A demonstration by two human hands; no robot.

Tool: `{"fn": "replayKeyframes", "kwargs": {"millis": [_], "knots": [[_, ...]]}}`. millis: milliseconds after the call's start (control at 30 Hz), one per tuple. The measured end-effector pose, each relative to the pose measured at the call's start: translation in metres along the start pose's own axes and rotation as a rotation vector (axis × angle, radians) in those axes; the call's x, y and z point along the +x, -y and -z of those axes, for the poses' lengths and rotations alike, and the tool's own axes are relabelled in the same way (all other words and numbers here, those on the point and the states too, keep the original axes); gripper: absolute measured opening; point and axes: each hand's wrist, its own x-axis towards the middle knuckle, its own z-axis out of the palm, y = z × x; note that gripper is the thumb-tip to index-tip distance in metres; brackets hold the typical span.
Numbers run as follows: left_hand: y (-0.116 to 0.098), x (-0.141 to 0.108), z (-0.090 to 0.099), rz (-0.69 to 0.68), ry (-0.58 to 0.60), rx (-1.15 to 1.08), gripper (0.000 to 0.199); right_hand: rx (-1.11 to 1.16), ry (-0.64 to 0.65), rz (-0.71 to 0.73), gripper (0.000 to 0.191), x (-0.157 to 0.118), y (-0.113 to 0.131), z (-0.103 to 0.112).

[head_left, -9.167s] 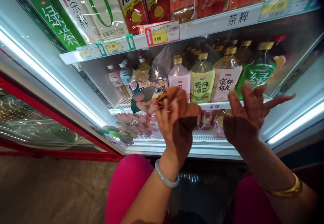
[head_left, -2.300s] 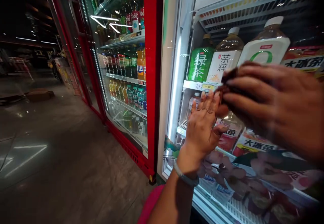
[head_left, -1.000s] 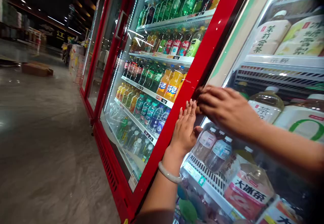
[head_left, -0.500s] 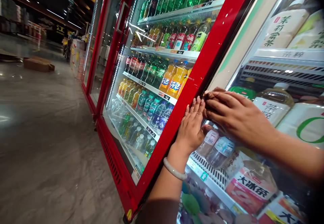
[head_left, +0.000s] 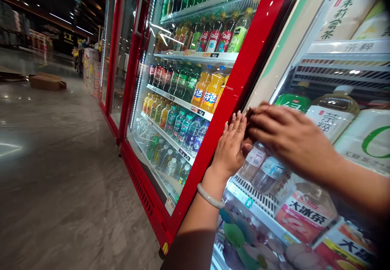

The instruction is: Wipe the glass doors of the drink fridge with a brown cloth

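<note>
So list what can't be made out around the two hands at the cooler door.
- Head view: dark thing under right hand, mostly covered by the fingers.
- Left hand palm, pressed against the red door frame.
- Price tags, too small.
- Right-edge bottles, cut off.

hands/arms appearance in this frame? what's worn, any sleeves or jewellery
Two bare hands, no gloves. The left hand has a pale, smooth bangle round the wrist, and a brown sleeve covers the upper part of that arm. The right hand and its forearm show no sleeve or jewellery in view; no rings can be made out.
</note>
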Motion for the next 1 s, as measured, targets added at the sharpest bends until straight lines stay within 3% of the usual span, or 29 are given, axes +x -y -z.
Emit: {"fn": "replayKeyframes", "kwargs": {"millis": [67, 133, 267, 400, 533, 667, 800, 933, 1000], "knots": [[0.001, 0.000, 0.000, -0.023, 0.008, -0.010, 0.101, -0.076, -0.038, -0.133, 0.022, 0.006, -0.015, 0.001], [0.001, -0.001, 0.000, -0.040, 0.003, -0.025, 0.101, -0.102, -0.057, -0.181, 0.021, 0.006, -0.013, -0.001], [0.000, -0.004, 0.001, -0.072, 0.013, -0.049, 0.103, 0.002, -0.028, -0.048, 0.026, -0.014, 0.038, -0.009], [0.000, -0.010, 0.005, -0.104, 0.106, -0.050, 0.102, 0.161, -0.005, -0.057, 0.027, -0.038, 0.085, -0.013], [-0.003, -0.010, 0.012, -0.080, 0.138, -0.044, 0.100, 0.255, 0.055, -0.037, 0.029, -0.047, 0.112, -0.017], [-0.007, -0.007, 0.018, 0.006, 0.162, -0.024, 0.104, 0.233, 0.066, 0.110, 0.026, -0.046, 0.129, -0.022], [-0.012, -0.006, 0.021, 0.047, 0.186, -0.011, 0.102, 0.149, 0.026, 0.228, 0.033, -0.038, 0.113, -0.028], [-0.019, -0.004, 0.021, 0.053, 0.170, -0.038, 0.102, 0.252, -0.056, 0.207, 0.024, -0.028, 0.074, -0.029], [-0.023, 0.009, 0.021, 0.033, 0.147, -0.047, 0.103, 0.276, -0.054, 0.191, 0.025, -0.020, 0.050, -0.024]]}}
